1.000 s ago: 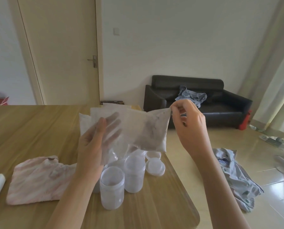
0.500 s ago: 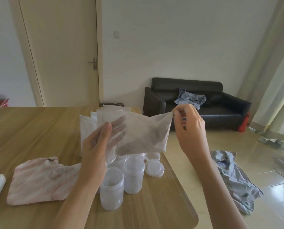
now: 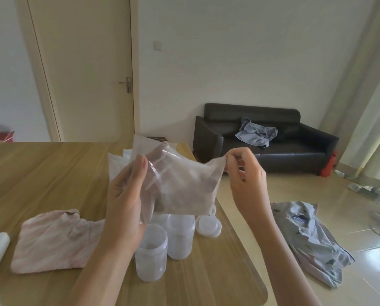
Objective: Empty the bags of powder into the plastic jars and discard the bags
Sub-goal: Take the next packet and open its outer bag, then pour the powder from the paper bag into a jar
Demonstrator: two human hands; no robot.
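Hands are holding a translucent bag of powder (image 3: 184,186) up over the table (image 3: 52,173), above the open plastic jars (image 3: 151,252). Left hand (image 3: 125,206) is gripping the bag's left side, thumb in front; right hand (image 3: 244,175) is pinching its upper right corner. Brown powder is sagging low inside. The film looks thin, limp and probably slippery, so the bag is likely best taken at its corners, with the mouth steadied near a jar rim.

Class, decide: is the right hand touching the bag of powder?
Touching. The head view shows the right hand pinching the upper right corner of the bag of powder, with no gap visible between fingertips and plastic.
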